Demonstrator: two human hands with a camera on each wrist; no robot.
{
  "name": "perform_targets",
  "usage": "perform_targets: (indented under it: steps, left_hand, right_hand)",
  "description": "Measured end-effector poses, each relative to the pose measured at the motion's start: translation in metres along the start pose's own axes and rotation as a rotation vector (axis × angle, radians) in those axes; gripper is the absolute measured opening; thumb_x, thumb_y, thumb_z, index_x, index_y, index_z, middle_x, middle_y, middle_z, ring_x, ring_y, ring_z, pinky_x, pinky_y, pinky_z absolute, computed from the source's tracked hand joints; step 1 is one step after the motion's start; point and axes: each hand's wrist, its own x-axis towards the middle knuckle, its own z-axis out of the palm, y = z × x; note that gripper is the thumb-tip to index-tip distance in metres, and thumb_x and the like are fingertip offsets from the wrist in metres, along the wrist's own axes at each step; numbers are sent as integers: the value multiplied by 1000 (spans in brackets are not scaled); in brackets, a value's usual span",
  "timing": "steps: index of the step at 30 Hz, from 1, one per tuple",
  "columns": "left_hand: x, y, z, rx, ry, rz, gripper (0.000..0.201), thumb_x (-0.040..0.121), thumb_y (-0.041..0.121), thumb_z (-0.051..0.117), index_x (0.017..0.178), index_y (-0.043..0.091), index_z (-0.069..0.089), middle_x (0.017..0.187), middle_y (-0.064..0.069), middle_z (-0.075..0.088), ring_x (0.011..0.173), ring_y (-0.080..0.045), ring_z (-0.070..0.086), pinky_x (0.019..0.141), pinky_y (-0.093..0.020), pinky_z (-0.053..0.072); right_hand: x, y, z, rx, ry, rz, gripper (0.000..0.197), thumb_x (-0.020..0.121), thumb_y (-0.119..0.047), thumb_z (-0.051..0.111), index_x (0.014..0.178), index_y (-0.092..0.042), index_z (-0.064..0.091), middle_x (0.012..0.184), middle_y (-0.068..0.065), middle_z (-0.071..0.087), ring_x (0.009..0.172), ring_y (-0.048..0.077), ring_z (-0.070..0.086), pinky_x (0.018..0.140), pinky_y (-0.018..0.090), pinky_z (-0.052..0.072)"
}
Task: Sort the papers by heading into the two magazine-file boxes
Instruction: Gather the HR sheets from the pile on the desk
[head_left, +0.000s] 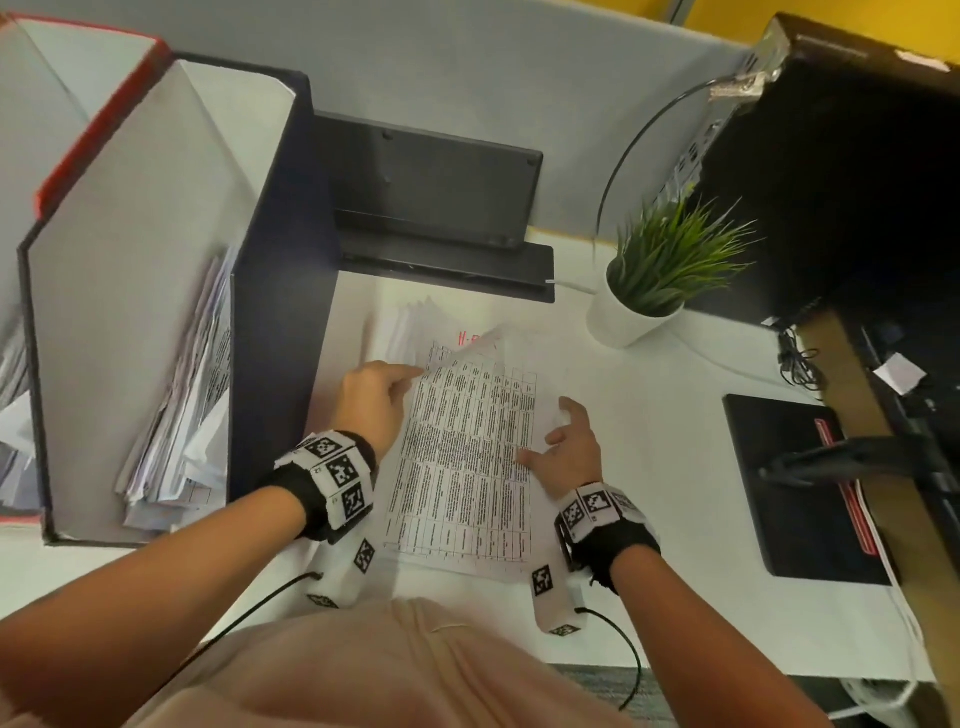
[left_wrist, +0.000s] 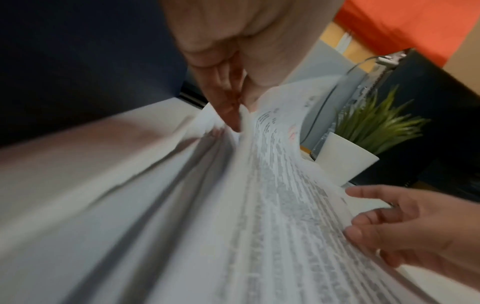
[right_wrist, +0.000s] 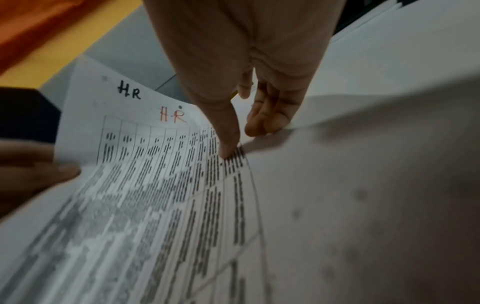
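A stack of printed table sheets (head_left: 467, 467) lies on the white desk (head_left: 649, 467) in front of me. The top sheet (right_wrist: 166, 185) is headed "HR" in red; the sheet behind it also reads "HR", in black. My left hand (head_left: 415, 371) pinches the top sheet's upper left corner and lifts it (left_wrist: 233, 115). My right hand (head_left: 545, 447) holds the sheet's right edge, thumb (right_wrist: 228, 150) on the print and fingers at the edge. At the left stand a navy magazine-file box (head_left: 280, 270) holding several papers (head_left: 192, 405) and a red-edged box (head_left: 93, 124).
A potted green plant (head_left: 654, 280) stands at the back right of the stack. A black monitor base (head_left: 431, 208) sits behind the papers. A black pad (head_left: 800, 488) and a dark computer case (head_left: 857, 182) fill the right side. Cables trail from both wrists.
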Motion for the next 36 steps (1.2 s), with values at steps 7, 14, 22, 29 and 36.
perform_targets:
  steps: [7,14,22,29,36]
  left_hand:
    - [8,-11,4,-176,-112,-157,26,93,-6,39,90,12,57,81,-5,53,62,-15,44,50,-20,33]
    - [21,-5,1,-302,-211,-332,35,90,-5,36,69,14,58,97,-12,59,89,-26,53,80,-31,45]
    - [48,1,-2,-448,-131,-703,44,83,37,43,100,2,63,94,-20,59,71,-32,57,78,-39,46]
    - [60,-5,-3,-526,-228,-818,39,78,53,60,77,14,59,65,-1,66,57,-20,64,49,-23,47]
    - [61,-14,-4,-511,-300,-851,23,69,31,64,81,11,60,75,-6,64,66,-26,59,68,-37,52]
  right_hand:
    - [0,-7,-17,282,13,86,87,71,-15,80,140,-30,29,105,7,50,94,23,55,83,33,48]
    - [4,-7,-24,405,7,97,20,81,-12,71,95,-16,57,93,10,60,68,17,58,53,23,51]
    - [1,-2,-18,457,35,22,14,88,-7,60,82,-11,49,83,1,62,65,17,63,52,22,51]
    - [-3,4,-13,392,51,6,32,78,13,63,64,-12,47,87,20,67,77,28,62,57,28,48]
    - [-6,6,-12,369,126,18,38,74,13,65,58,-13,43,75,13,59,77,30,60,71,28,49]
